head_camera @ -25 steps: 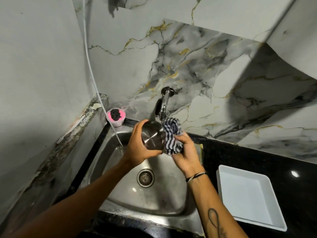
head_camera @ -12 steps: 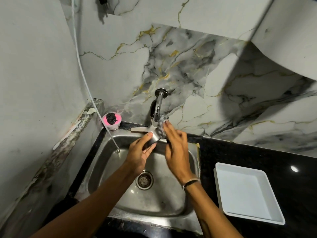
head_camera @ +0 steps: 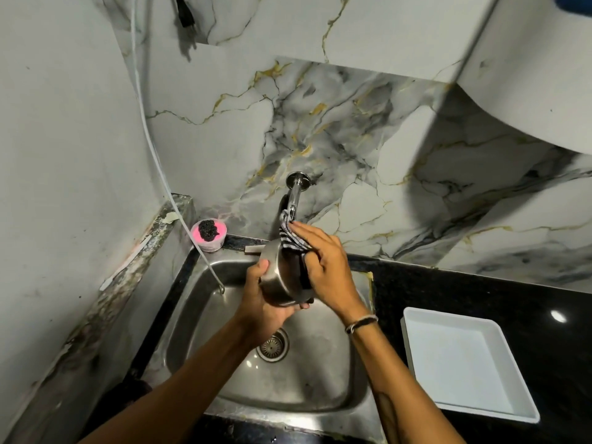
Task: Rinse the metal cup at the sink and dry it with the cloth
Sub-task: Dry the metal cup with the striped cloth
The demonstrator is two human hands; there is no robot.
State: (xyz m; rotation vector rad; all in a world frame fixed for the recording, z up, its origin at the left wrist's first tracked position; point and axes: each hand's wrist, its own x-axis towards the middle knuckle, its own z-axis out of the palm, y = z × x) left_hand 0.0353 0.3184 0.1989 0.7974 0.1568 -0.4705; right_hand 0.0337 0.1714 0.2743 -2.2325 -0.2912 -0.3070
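Over the steel sink [head_camera: 307,376] my left hand [head_camera: 261,299] grips the metal cup [head_camera: 282,277] from below, thumb on its left wall, the cup lying on its side. My right hand [head_camera: 323,267] presses the striped black-and-white cloth [head_camera: 290,233] against the cup's right side and top. Part of the cloth hangs behind the cup, under my palm. The tap [head_camera: 294,195] sticks out of the marble wall just above the cloth; no water shows.
A pink tub with a black scrubber [head_camera: 209,233] stands at the sink's back left corner. A thin white hose [head_camera: 179,213] hangs down into the basin. A white square tray [head_camera: 464,366] lies on the black counter [head_camera: 480,290] to the right. The drain [head_camera: 273,346] sits below my hands.
The cup has turned in my left hand, from its mouth facing me to its side. My right hand has slid the cloth over the cup's outside.
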